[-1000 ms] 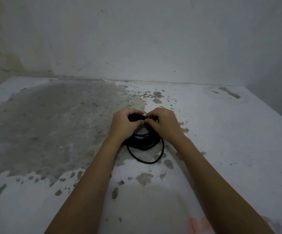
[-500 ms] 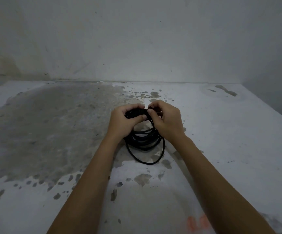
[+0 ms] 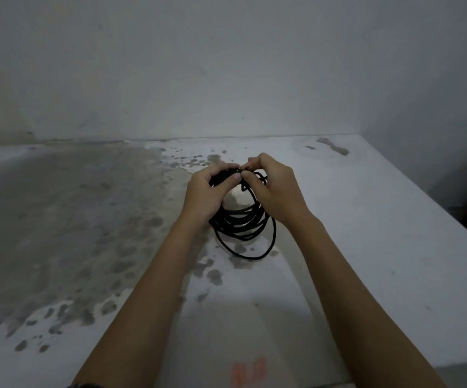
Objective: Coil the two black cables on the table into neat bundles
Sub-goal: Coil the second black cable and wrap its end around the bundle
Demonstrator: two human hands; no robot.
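A black cable [image 3: 242, 224] wound into several loops hangs between my hands above the white table [image 3: 366, 233], its lowest loop near the tabletop. My left hand [image 3: 208, 196] grips the top of the coil, fingers curled round the bunched strands. My right hand [image 3: 273, 189] pinches the cable's end at the top of the coil, right beside my left thumb. Only one cable is in view; I see no second one.
The table has a large grey worn patch [image 3: 67, 219] on its left half and stands against a white wall [image 3: 226, 65]. Its right edge [image 3: 436, 208] drops to a dark gap. A faint red mark [image 3: 247, 372] lies near the front edge.
Both hands have lifted the coil higher and slightly away from me, so more loops hang open below them. The right hand's fingers have shifted to the cable's end at the top.
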